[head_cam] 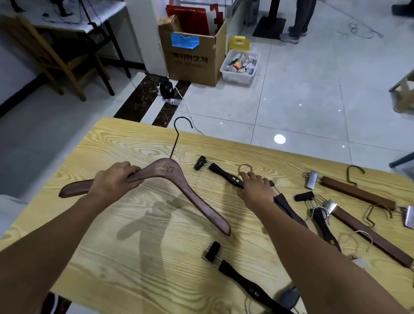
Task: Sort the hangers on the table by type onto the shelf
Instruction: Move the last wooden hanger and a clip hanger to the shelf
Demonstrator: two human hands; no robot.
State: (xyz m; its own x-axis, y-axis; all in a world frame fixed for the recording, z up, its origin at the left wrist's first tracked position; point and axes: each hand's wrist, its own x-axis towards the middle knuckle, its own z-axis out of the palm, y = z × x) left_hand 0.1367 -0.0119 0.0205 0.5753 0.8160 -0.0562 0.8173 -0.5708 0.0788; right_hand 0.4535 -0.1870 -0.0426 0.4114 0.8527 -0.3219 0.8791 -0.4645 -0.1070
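From the head view, our left hand [115, 181] is wrapped round one arm of the brown coat hanger [190, 195], which seems lifted off the table [117, 273], hook pointing away from us. Our right hand [255, 188], the nearer one, lies over the middle of the black clip hanger [226, 177]; its bar runs from far left to near right under the palm. Whether those fingers have closed, we cannot tell. No shelf shows.
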